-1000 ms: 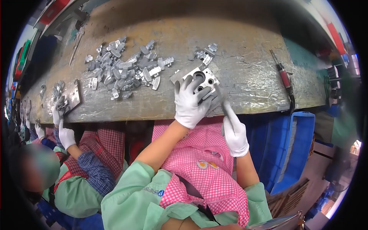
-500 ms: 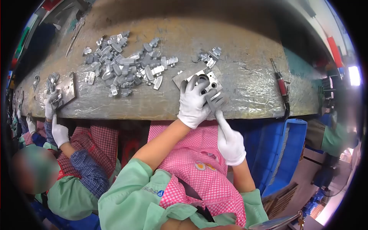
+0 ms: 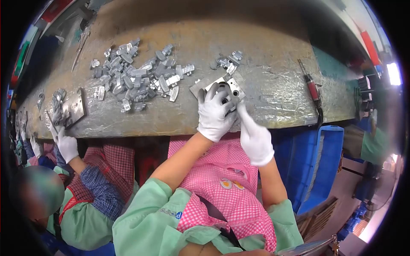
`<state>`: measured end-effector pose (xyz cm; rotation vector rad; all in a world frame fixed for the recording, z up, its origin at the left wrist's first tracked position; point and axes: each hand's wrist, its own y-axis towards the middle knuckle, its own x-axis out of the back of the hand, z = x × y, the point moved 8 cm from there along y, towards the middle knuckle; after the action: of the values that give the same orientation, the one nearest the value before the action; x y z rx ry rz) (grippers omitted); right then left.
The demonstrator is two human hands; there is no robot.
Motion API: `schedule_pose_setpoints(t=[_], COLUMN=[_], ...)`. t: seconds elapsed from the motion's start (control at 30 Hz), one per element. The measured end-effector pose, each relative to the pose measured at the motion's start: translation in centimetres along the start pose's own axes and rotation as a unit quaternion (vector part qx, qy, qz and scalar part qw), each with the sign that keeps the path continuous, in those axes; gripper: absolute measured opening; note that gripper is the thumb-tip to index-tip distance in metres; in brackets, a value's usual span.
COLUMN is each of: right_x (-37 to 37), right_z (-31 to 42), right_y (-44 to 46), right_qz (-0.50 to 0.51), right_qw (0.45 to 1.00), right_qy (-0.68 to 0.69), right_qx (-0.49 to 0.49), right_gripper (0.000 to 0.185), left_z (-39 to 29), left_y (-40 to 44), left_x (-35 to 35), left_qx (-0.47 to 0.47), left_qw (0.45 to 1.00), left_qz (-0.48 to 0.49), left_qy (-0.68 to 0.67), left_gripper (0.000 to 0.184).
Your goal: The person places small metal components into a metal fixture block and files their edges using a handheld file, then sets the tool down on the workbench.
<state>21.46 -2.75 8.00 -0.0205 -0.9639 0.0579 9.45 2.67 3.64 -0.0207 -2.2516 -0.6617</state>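
A flat metal block with round holes (image 3: 236, 86) lies tilted near the table's front edge. My left hand (image 3: 215, 115), in a white glove with grey fingertips, curls its fingers over the block's near side and presses on it. Close against it on the right is my right hand (image 3: 256, 138), gloved in white, with its fingers closed and pointing at the left fingertips. What sits between the two hands is hidden. Just behind the block lie a few small metal castings (image 3: 230, 62).
A large pile of grey metal castings (image 3: 136, 74) spreads to the left. On the right lies a red-handled tool (image 3: 313, 89) with a cable. Blue crates (image 3: 322, 166) stand below the table edge. At the left, a co-worker's gloved hand (image 3: 67, 146) works by another metal plate (image 3: 77, 106).
My right hand has moved up and turned, its fingers now closer in beside the left hand. The left hand stays on the block. The view has shifted slightly.
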Motion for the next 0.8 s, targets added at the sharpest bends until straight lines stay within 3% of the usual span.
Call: schedule_pose_setpoints(t=[0.03,0.07,0.13,0.17,0.23,0.3,0.43,0.47,0.5,0.57,0.63,0.8], right_x=[0.1,-0.2,0.4,-0.2,-0.2,-0.1,0.3,0.1,0.0,0.3,0.4,0.2], right_z=[0.0,-0.4,0.2,-0.5,0.0,0.2,0.6,0.2,-0.1,0.1,0.1,-0.5], right_y=[-1.5,-2.8,-3.9,-3.3,-0.8,-0.2,-3.9,-3.8,-2.8,0.1,0.5,-3.8], right_qz=[-0.037,0.027,-0.042,0.002,-0.062,-0.069,-0.082,-0.022,0.009,-0.022,-0.077,-0.081], right_qw=[0.998,0.999,0.998,1.0,0.995,0.996,0.994,0.999,1.0,0.999,0.996,0.993], right_qy=[0.032,-0.008,0.031,-0.01,-0.004,0.0,0.014,0.017,-0.003,0.028,0.015,0.006], right_qx=[0.046,-0.029,0.044,0.0,0.073,0.064,0.075,0.029,-0.009,-0.005,0.038,0.082], right_gripper=[0.05,0.051,0.051,0.05,0.059,0.059,0.063,0.051,0.05,0.049,0.052,0.061], left_z=[0.0,0.0,-0.2,0.0,-0.1,-0.2,-0.3,-0.2,-0.1,-0.2,-0.4,-0.3], left_y=[0.0,0.0,0.1,0.0,0.2,0.3,0.3,0.3,0.2,0.3,0.6,0.5], left_x=[0.1,0.2,0.3,0.1,-0.1,0.0,0.3,0.3,0.0,0.1,0.3,0.5], left_qx=[-0.007,-0.006,-0.014,-0.001,-0.006,0.004,0.007,0.005,0.006,0.007,0.009,-0.006], left_qw=[1.0,1.0,0.999,0.998,1.0,1.0,0.999,0.999,0.999,1.0,1.0,0.999], left_qz=[-0.015,-0.024,-0.041,-0.044,-0.024,0.006,-0.031,-0.029,-0.022,-0.005,0.009,-0.042], left_qy=[-0.008,-0.013,-0.027,-0.048,-0.01,0.003,-0.04,-0.042,-0.032,-0.017,-0.007,-0.033], left_gripper=[0.033,0.032,0.03,0.029,0.029,0.03,0.031,0.032,0.032,0.033,0.034,0.033])
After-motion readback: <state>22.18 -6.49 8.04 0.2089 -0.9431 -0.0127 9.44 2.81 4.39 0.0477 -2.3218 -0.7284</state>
